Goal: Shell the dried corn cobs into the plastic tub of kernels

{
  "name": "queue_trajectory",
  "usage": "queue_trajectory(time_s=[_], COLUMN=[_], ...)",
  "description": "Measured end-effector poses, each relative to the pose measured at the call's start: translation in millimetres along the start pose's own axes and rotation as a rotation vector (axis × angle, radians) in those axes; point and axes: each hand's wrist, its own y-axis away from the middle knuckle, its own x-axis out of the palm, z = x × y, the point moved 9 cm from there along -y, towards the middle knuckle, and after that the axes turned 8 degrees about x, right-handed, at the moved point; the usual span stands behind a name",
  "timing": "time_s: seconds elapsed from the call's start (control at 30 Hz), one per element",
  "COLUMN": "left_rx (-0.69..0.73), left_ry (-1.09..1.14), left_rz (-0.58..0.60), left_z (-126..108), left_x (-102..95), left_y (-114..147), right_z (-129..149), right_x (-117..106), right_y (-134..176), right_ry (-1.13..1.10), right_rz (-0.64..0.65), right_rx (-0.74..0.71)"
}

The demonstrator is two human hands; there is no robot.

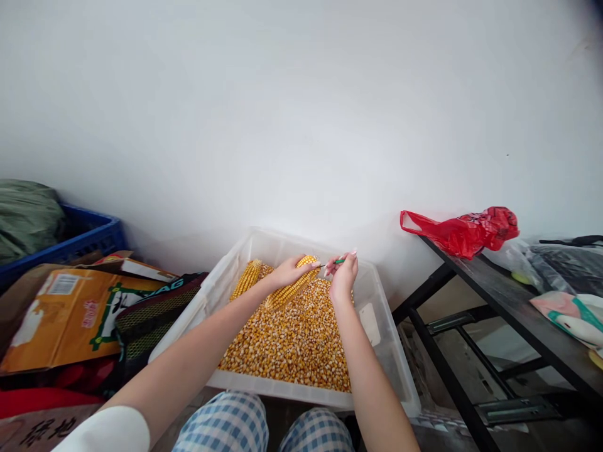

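One bin (pixel 389 364); white wall (pixel 301 125) behind; left hand (pixel 287 272) grips corncob (pixel 293 290); right hand (pixel 345 274), green tool (pixel 340 261).

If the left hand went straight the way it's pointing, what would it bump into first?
Just past the corn cob it holds, the left hand would probably meet the green-handled tool, then the right hand; depth is unclear.
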Motion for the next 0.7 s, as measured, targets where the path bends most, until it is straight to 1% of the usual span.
queue_trajectory(time_s=[0.3, 0.5, 0.7], left_rx=[0.019, -0.001, -0.002], left_ry=[0.113, -0.016, -0.168], left_rz=[-0.003, -0.021, -0.045], left_z=[-9, -4, 2], left_x=[3.6, 2.0, -2.3], left_y=[-2, 1, 2], right_z=[14, -4, -14], right_x=[14, 11, 5], right_y=[16, 8, 4], right_ry=[0.011, 0.009, 0.011], right_rz=[0.08, 0.059, 0.003], right_rx=[-0.153, -0.069, -0.017])
